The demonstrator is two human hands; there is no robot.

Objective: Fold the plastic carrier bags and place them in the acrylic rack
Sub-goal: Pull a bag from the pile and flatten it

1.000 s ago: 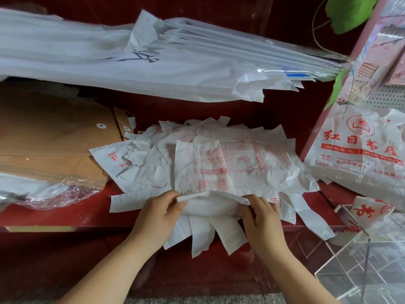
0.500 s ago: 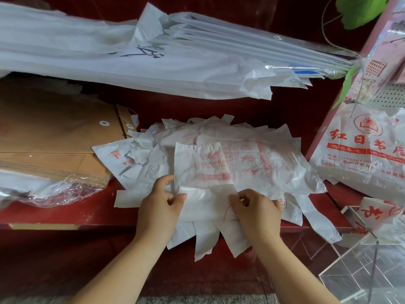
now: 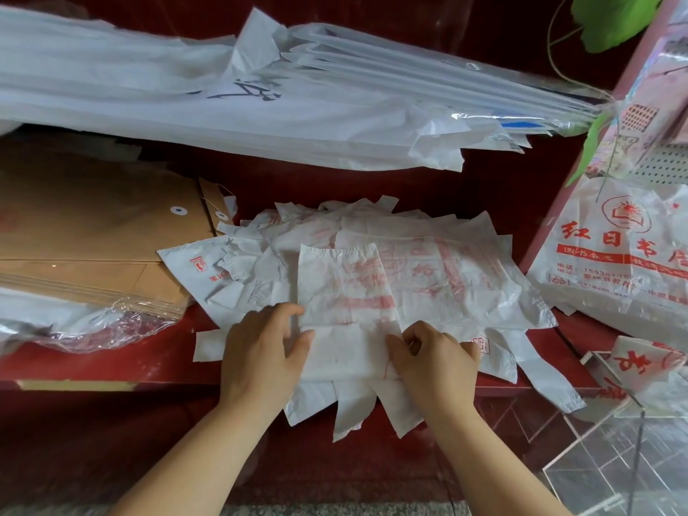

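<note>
1. Dark red surface [image 3: 111, 366] spans the view, its front edge towards the person and a dark red wall behind it.
2. Nearest, at the lower right, stands the clear acrylic rack [image 3: 614, 459], below and beside the surface's front edge. A small folded bag [image 3: 640, 363] with red print rests at the rack's far top edge; whether it sits in a compartment cannot be told.
3. The left hand [image 3: 260, 351] lies with fingers nearly straight and thumb spread, pressing down on the left edge of the carrier bag [image 3: 342, 292].
4. The right hand [image 3: 433, 361] has its fingers curled and pinches the same bag's right edge near the front.
5. That carrier bag is white with faint red print, folded into a narrow strip that runs away from the person. It lies between the two hands on top of the pile of bags [image 3: 465, 262].
6. The pile is spread loosely over the middle of the surface, and several handles hang over the front edge.
7. To the left, brown envelopes [image 3: 93, 232] are stacked, touching the pile, with crumpled clear wrap [image 3: 93, 329] over their near corner.
8. To the right, a printed bundle [image 3: 614, 262] of white bags with red characters leans upright.
9. Farthest and highest, large white sheets [image 3: 260, 106] in clear sleeves stretch across, and a green leaf [image 3: 614, 20] shows at the top right.
</note>
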